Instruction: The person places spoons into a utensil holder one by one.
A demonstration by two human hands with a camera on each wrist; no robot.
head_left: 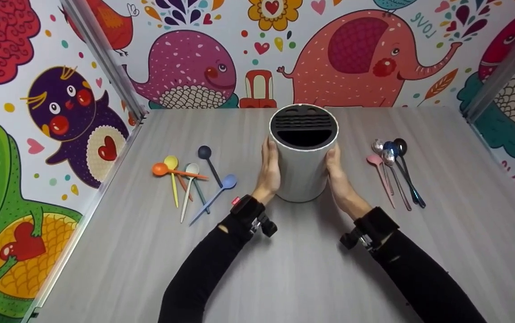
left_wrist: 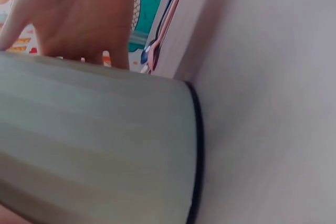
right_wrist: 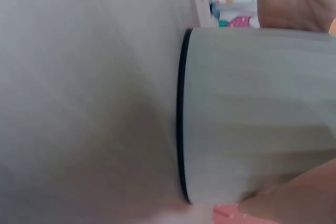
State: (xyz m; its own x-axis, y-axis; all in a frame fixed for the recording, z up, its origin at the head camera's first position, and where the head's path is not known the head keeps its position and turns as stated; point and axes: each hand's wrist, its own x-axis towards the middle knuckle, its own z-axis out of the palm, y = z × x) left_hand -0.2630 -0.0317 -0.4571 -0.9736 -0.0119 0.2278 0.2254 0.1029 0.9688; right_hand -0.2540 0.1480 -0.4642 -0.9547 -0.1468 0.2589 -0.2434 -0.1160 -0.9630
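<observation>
A pale grey cylindrical utensil holder point(head_left: 301, 177) with a black slotted top point(head_left: 303, 122) stands upright at the middle of the table. My left hand point(head_left: 270, 171) grips its left side and my right hand point(head_left: 341, 179) its right side, thumbs toward me. The far fingers are mostly hidden behind the wall. In the left wrist view the right hand point(left_wrist: 86, 17) lies against the holder's far side. From the right wrist, the holder's dark base ring point(right_wrist: 181, 119) shows close over the tabletop.
Left of the holder lie several coloured spoons, among them an orange spoon point(head_left: 160, 169) and a light blue spoon point(head_left: 229, 181). To the right, several more lie bunched, including a pink spoon point(head_left: 375, 159) and a black spoon point(head_left: 400, 146). Cartoon-printed walls point(head_left: 257, 45) border the table point(head_left: 293, 269).
</observation>
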